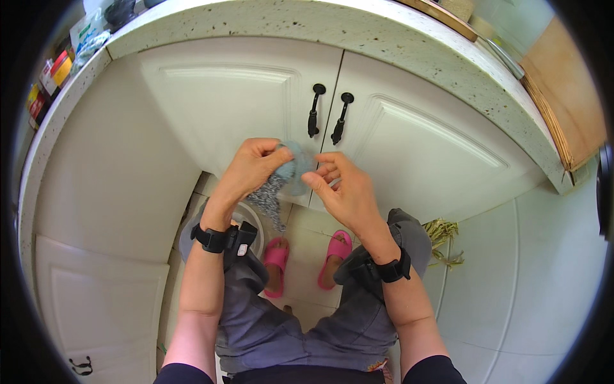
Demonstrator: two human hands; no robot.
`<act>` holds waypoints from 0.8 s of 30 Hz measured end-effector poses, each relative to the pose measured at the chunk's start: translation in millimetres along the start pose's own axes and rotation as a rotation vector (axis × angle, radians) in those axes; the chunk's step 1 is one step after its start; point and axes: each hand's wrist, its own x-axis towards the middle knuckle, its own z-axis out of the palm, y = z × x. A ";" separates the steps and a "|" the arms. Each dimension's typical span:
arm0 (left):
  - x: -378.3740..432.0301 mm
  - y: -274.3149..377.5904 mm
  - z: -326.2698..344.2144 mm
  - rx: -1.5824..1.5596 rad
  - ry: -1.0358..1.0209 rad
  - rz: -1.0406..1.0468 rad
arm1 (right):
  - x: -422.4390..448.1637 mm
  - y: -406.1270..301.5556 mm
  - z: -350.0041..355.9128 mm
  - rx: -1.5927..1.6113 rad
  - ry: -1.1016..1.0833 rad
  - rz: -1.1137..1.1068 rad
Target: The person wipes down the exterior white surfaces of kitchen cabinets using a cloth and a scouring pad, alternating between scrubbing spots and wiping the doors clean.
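My left hand (259,163) pinches a soft light-blue cloth (289,168) between thumb and fingers, in front of the lower cabinet doors. Below it hangs a mottled grey, knit-looking cloth piece (268,199), tapering to a point; whether the two are one article I cannot tell. My right hand (345,189) is just right of the blue cloth, thumb and fingers apart, with nothing visible between them. The blue cloth's right side is blurred, so contact with my right fingertips is unclear.
White cabinet doors (230,105) with black handles (314,110) stand ahead under a speckled stone countertop (288,21). A round pale bin (256,221) is partly hidden by my left forearm. Dried stalks (441,235) lie by my right knee. Boards and a knife handle (506,57) are upper right.
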 end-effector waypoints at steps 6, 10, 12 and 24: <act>-4.0 -3.2 4.5 -0.188 -0.114 0.090 | -2.2 2.9 2.7 -0.164 -0.101 -0.025; 3.9 -3.0 2.3 -0.227 -0.017 0.163 | 2.7 5.3 -10.6 0.122 0.153 0.031; 7.3 0.0 10.9 -0.318 0.034 0.192 | 4.1 9.0 -20.2 0.235 0.265 0.071; 13.5 19.1 44.5 -0.440 0.073 0.367 | 22.4 -2.7 -16.1 0.155 0.492 -0.141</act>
